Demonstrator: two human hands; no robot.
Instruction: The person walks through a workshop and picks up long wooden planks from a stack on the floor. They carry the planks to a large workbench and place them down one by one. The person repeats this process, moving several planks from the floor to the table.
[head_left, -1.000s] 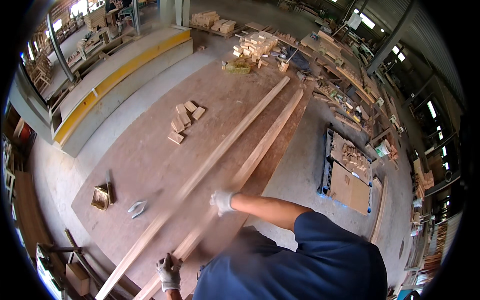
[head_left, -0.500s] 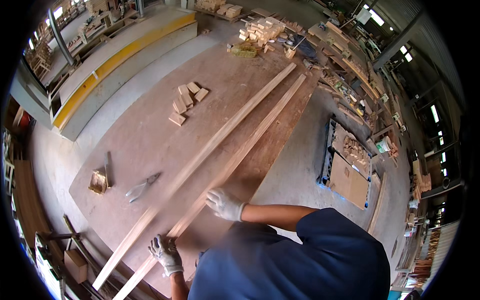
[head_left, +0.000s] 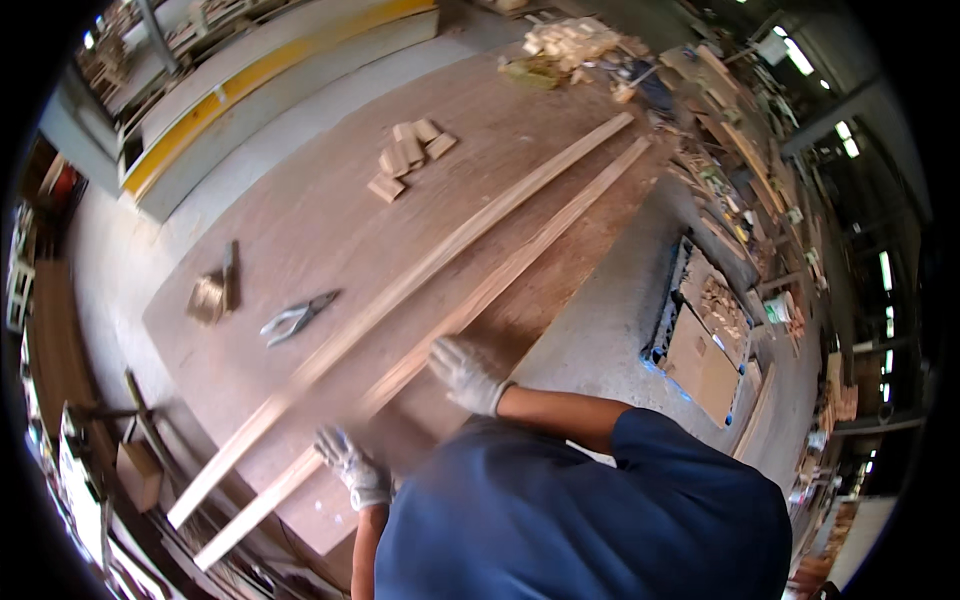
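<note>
Left hand (head_left: 352,468): gloved, now lower on the near plank (head_left: 440,345), fingers curled at its edge; grip unclear.
Right hand (head_left: 465,372): gloved, flat and open on that plank, drawn nearer since a moment ago.
Far plank (head_left: 400,290): alongside, untouched.
Pliers (head_left: 295,318): on the surface (head_left: 300,230).
Wood blocks (head_left: 408,155): beyond.

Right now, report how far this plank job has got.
Done: two long planks lie side by side on the brown work surface. In hand: both gloved hands, left hand and right hand, are at the nearer plank. Left: the pliers and wood blocks lie untouched.
</note>
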